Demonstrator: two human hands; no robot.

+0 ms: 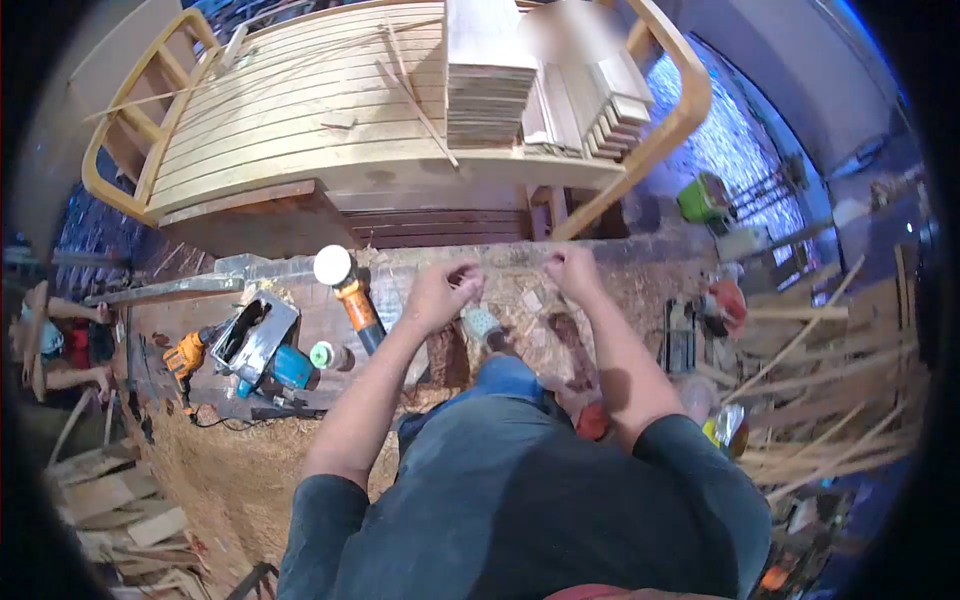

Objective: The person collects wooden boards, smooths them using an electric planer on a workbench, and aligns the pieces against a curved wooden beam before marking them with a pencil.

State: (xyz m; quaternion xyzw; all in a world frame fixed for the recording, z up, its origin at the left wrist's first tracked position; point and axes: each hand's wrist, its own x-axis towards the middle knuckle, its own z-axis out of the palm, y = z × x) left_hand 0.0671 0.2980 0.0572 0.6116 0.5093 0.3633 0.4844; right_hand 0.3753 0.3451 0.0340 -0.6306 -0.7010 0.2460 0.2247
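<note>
Worktop bears a green-topped container, its contents hidden.

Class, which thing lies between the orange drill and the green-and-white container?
The head view shows a silver-and-teal power saw between the drill and the container.

Drill left of saw, grinder to its right, boards stacked on bench

The left hand and right hand are curled and well apart; it is hard to see if they hold anything. In front, boards sit piled on wooden slats. An orange drill lies near a blue saw.
</note>
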